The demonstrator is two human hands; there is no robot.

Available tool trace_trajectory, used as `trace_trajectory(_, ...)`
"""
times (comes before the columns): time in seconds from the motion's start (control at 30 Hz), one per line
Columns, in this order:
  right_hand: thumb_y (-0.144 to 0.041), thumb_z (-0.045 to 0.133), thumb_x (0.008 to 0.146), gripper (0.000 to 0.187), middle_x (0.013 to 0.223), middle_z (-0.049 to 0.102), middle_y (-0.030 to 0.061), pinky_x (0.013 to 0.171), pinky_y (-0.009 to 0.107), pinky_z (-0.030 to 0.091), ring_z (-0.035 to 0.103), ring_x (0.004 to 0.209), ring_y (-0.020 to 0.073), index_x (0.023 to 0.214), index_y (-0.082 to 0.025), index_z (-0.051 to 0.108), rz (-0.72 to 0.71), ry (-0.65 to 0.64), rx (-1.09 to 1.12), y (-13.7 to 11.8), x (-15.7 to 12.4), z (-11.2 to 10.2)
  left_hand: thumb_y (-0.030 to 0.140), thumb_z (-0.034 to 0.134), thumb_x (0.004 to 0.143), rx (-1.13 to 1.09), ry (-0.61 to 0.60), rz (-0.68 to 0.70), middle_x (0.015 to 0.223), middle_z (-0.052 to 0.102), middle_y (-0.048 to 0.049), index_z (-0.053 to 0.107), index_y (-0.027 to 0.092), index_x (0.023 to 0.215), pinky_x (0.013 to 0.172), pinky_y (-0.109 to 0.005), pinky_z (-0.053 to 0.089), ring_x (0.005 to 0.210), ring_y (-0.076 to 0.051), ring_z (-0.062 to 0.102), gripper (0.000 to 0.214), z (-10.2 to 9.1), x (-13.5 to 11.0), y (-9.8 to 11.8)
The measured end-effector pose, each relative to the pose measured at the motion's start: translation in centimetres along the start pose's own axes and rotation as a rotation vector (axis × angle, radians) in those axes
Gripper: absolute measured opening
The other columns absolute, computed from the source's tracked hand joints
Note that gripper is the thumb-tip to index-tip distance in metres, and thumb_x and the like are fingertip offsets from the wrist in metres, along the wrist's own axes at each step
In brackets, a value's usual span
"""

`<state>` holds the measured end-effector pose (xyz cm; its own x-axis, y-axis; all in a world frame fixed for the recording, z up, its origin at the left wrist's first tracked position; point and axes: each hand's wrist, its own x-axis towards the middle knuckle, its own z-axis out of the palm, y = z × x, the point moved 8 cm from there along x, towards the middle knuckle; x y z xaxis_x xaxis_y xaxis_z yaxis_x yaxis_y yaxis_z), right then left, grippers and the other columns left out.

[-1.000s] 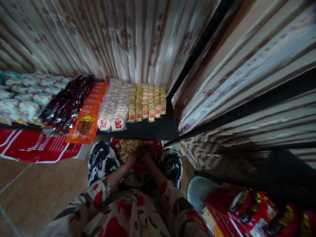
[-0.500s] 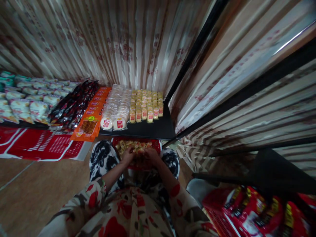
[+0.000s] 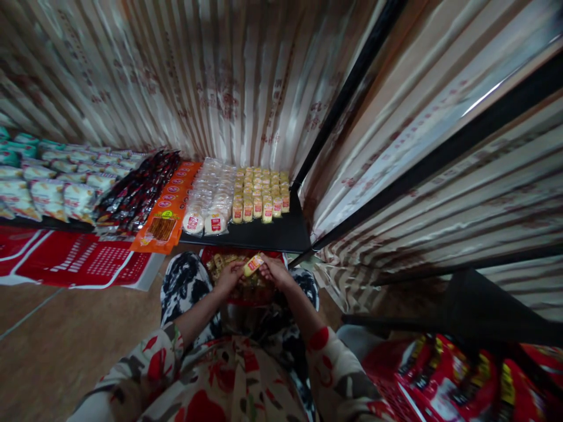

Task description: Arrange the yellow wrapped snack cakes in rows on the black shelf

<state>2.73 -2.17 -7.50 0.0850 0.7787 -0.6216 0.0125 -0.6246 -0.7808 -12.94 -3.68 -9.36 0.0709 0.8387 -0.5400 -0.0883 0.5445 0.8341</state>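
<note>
A small yellow snack packet with a red and white label is held between my two hands, tilted up to the right. My left hand pinches its left end, and my right hand grips its right end. Beneath them, between my knees, sits a red basket with many similar packets lying loose in it. On the black shelf ahead, rows of the same yellow packets stand at the right end.
Left along the shelf are round white cakes in clear wrap, orange flat packs, dark shiny packs and white bags. Red bags fill a crate at lower right. A black frame bar and pleated curtain stand close by.
Both hands were lower in the basket among the packets. Now they have risen slightly with one yellow packet held between them. The view has shifted a little.
</note>
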Motion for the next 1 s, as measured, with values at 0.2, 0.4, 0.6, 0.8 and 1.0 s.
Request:
trace_trajectory(0.2,-0.041,0.051,0.085,0.033,0.049,0.054,-0.0028,0.033,0.012,0.032,0.044,0.035,0.0033,0.067,-0.014,0.056,0.028,0.005,0.086,-0.4,0.1,-0.1,0.02,0.058,0.073,-0.021,-0.008,0.084,0.064,0.06,0.0016,0.059,0.012,0.095,0.05,-0.017,0.041,0.051,-0.007,0.054,0.024,-0.2,-0.3,2.1)
trace_trajectory(0.4,-0.043,0.056,0.08,0.032,0.051,0.055,-0.0025,0.032,0.011,0.029,0.046,0.038,0.0031,0.066,-0.014,0.056,-0.057,0.046,0.15,-1.0,0.7,-0.6,0.025,0.068,0.065,-0.009,-0.1,0.144,0.063,0.061,0.0014,0.06,0.01,0.097,0.048,-0.018,0.04,0.049,-0.007,0.053,0.035,0.5,0.2,3.5)
trace_trajectory(0.6,-0.052,0.06,0.072,0.035,0.067,0.061,-0.0002,0.042,0.014,0.038,0.054,0.053,0.0067,0.076,-0.017,0.06,-0.315,0.015,0.208,-3.9,0.5,-0.2,0.021,0.066,0.066,-0.121,-0.06,0.19,0.069,0.065,-0.0016,0.061,0.011,0.091,0.053,-0.018,0.044,0.054,-0.007,0.056,0.027,1.2,0.9,4.9)
trace_trajectory(0.8,-0.042,0.063,0.069,0.035,0.082,0.065,0.0026,0.069,0.025,0.048,0.06,0.074,0.0136,0.093,-0.018,0.059,-0.565,0.066,0.074,-5.6,0.7,0.7,0.014,0.062,0.069,-0.145,0.001,0.213,0.071,0.064,-0.0018,0.059,0.011,0.087,0.058,-0.02,0.048,0.057,-0.008,0.059,0.019,2.7,2.7,6.6)
trace_trajectory(1.0,-0.035,0.055,0.074,0.028,0.084,0.064,0.0028,0.071,0.028,0.048,0.06,0.072,0.0145,0.097,-0.018,0.058,-0.689,0.331,-0.248,-8.7,2.1,-1.0,0.009,0.053,0.072,0.196,0.197,0.404,0.095,0.059,-0.0064,0.057,0.013,0.1,0.061,-0.022,0.049,0.063,-0.007,0.057,0.029,2.5,3.1,9.4)
